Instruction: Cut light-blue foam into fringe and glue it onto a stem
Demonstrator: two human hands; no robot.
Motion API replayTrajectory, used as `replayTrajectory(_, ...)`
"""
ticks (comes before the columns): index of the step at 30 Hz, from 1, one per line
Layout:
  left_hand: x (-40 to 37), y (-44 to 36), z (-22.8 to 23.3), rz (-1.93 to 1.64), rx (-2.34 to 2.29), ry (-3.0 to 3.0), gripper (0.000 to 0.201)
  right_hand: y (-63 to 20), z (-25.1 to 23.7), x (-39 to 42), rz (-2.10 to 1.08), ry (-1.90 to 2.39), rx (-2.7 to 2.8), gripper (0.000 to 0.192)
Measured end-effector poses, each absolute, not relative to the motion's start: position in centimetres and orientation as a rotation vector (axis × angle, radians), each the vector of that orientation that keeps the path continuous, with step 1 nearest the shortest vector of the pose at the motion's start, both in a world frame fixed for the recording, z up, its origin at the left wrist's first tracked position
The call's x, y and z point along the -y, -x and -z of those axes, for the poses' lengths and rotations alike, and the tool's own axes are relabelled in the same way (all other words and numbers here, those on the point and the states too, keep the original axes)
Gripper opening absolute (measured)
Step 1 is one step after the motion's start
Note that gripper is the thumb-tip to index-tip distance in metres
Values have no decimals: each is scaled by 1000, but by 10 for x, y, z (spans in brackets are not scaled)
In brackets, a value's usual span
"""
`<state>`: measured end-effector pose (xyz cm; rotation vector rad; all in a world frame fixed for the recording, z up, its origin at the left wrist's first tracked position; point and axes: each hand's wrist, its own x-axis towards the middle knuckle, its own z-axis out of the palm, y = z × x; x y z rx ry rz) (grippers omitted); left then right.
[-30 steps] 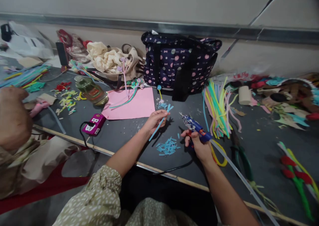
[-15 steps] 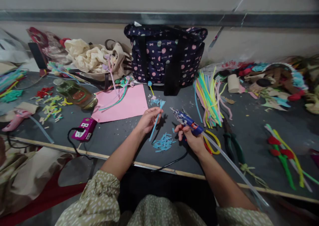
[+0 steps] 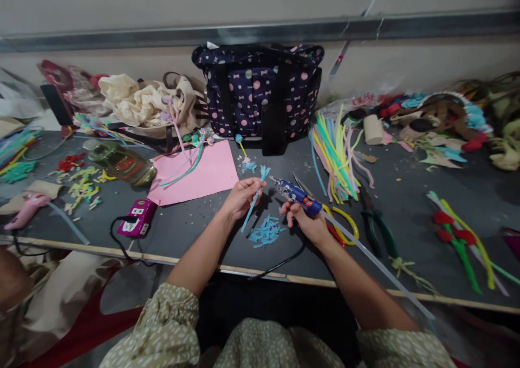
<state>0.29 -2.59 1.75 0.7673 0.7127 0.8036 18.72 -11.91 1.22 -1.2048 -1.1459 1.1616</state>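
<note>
My left hand point(image 3: 240, 197) pinches a light blue fuzzy stem point(image 3: 254, 200) with a frayed tip, holding it slanted above the dark table point(image 3: 195, 222). My right hand point(image 3: 305, 223) grips a blue glue gun point(image 3: 296, 195) whose nozzle points left, close to the stem's upper end. A clear glue stick point(image 3: 377, 265) trails from the gun's back toward the lower right. A small heap of light blue cut bits point(image 3: 265, 232) lies on the table between my hands.
A pink paper sheet point(image 3: 199, 172), a magenta power strip point(image 3: 137, 219), a dotted navy bag point(image 3: 260, 93), a bundle of coloured stems point(image 3: 337, 157), yellow-handled scissors point(image 3: 345, 222) and green pliers point(image 3: 377, 228) surround the spot. Another person's arm point(image 3: 12, 281) shows at the lower left.
The view has swung right. My hands have drawn closer together, and the glue gun's nozzle now sits nearer the stem's frayed tip. The other person's hand has dropped out of the upper left.
</note>
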Motion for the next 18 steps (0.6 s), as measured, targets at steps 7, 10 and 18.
replayTrajectory(7,27,-3,-21,-767,-736,-794,36,-188,-7,119,-1173,1205,1172,43)
replayTrajectory(10,25,-2,-19,-772,-722,-794,33,-188,-7,120,-1174,1209,1167,43)
replayTrajectory(18,24,-2,-16,-764,-730,-826,32,-186,-11,118,-1210,1196,1128,43)
